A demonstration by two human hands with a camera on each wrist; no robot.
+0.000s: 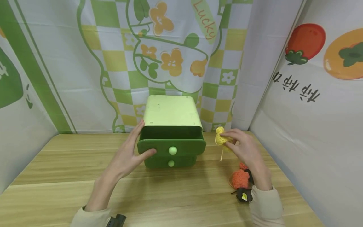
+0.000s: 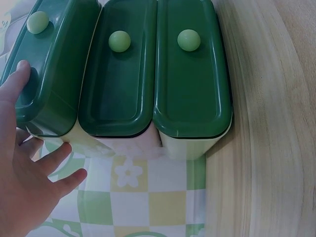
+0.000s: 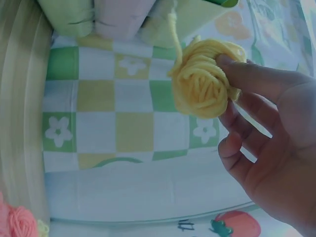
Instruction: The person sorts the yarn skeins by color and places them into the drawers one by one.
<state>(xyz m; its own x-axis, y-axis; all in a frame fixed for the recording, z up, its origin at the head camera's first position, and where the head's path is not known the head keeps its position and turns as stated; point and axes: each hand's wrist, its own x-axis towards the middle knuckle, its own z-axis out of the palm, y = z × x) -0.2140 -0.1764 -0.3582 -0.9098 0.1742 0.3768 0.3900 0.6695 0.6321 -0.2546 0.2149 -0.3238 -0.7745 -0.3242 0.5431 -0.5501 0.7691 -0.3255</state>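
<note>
My right hand pinches a small yellow yarn ball between thumb and fingers, in the air right of a light-green drawer cabinet. A loose end dangles from the yarn. My left hand rests at the cabinet's left side, thumb against the dark-green front of the top drawer. In the left wrist view its other fingers are spread beside the cabinet. That top drawer is pulled out; its inside looks dark, and its contents cannot be made out. The lower drawers are closed, each with a round pale knob.
An orange-red yarn ball lies on the wooden table beneath my right forearm, with another bit of similar yarn behind it. Black gear sits by my right wrist. Printed cloth hangs behind the cabinet and at both sides.
</note>
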